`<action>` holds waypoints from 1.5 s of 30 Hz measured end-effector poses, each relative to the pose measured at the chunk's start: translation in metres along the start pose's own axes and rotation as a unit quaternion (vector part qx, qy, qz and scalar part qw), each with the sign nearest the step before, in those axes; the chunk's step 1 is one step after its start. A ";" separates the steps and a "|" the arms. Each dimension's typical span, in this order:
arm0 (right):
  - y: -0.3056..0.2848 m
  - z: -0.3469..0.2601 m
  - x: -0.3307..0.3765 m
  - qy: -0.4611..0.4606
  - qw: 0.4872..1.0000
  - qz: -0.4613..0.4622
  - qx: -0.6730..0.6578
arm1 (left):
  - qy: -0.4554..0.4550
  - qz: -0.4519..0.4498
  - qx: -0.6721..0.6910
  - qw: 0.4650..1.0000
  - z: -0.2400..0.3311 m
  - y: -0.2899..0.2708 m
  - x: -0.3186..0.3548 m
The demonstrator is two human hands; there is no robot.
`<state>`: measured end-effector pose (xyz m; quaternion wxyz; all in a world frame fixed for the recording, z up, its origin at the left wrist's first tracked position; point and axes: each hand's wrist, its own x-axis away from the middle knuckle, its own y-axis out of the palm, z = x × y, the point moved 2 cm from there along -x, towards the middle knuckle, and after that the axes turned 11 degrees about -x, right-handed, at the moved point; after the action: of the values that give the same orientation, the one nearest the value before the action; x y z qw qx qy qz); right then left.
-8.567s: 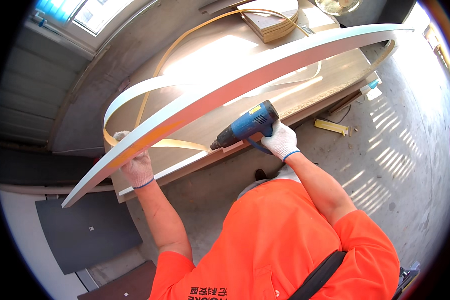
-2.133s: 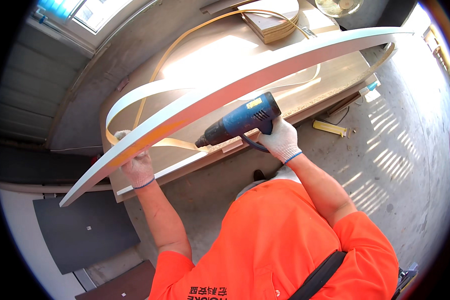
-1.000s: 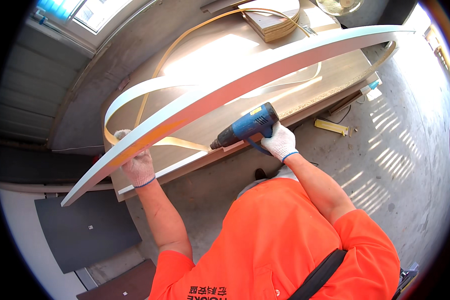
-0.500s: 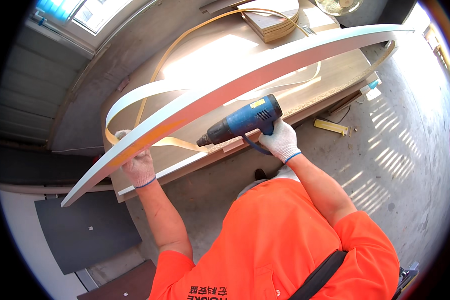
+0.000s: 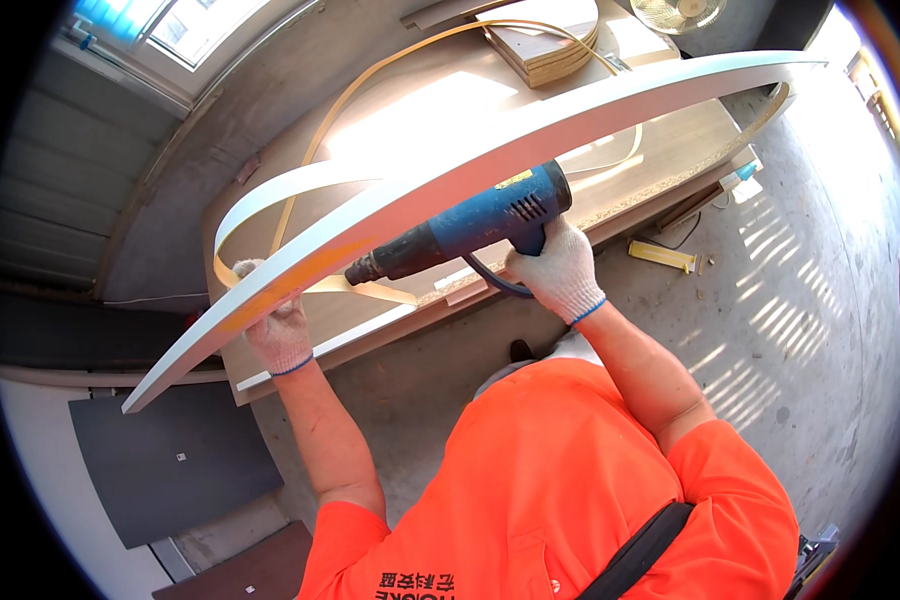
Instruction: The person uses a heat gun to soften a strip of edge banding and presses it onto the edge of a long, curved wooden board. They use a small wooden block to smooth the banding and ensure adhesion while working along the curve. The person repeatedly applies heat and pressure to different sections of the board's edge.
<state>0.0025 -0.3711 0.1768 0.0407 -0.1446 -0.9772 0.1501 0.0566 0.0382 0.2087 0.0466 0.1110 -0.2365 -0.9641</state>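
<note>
A long curved panel [image 5: 440,175], white along its edge and pinkish on the side facing me, arches across the bench. My left hand [image 5: 282,338], in a white knit glove, is closed round it near its lower left end; some fingers are hidden behind it. In my gloved right hand [image 5: 562,275] is a blue heat gun [image 5: 495,215], gripped by its handle. Its dark nozzle points left, close to an orange patch on the panel's side; I cannot tell whether they touch. Behind the panel loops a thin yellowish edge-banding strip [image 5: 322,130].
The wooden workbench [image 5: 660,150] carries a stack of rounded boards [image 5: 545,45] at the back. A fan [image 5: 677,12] stands beyond it. Grey panel [image 5: 175,455] lies at lower left. On the floor to the right is a yellow piece [image 5: 662,255].
My right hand has moved the heat gun left and slightly up, bringing its nozzle nearer the curved panel. My left hand and the panel have hardly moved.
</note>
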 end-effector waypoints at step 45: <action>0.008 0.077 0.003 0.020 0.991 -0.013 0.133 | 0.017 -0.022 -0.019 0.999 0.003 0.016 -0.003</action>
<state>-0.0077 -0.3844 0.1011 0.0808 -0.1284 -0.9494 0.2751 0.0598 0.0260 0.2198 0.0316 0.1315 -0.2146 -0.9673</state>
